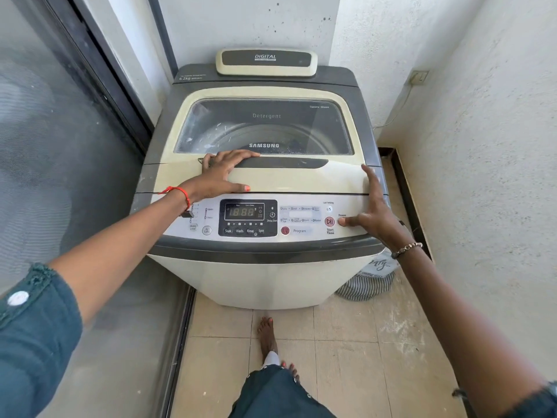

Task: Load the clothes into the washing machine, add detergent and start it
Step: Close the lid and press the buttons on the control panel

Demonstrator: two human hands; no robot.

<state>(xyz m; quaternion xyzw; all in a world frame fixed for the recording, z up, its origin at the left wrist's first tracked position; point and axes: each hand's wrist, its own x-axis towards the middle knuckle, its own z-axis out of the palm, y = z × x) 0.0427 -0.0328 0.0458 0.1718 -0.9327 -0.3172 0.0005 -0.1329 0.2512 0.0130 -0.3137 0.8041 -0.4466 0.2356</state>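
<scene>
We're powering up: left hand flat on the lid, right hand splayed, thumb on the control panel (Start/Pause button next, thumb's nine o'clock).

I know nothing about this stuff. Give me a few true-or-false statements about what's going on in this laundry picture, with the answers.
1. The lid of the washing machine is down. True.
2. The left hand holds a detergent bottle. False: it rests on the lid by the dark handle recess and holds nothing.
3. The right hand has its thumb on the control panel, just right of the Start/Pause button. True.
4. The display is blank. False: it shows lit digits.
5. A striped cloth lies on top of the machine. False: it is on the floor by the machine's front right corner.
</scene>
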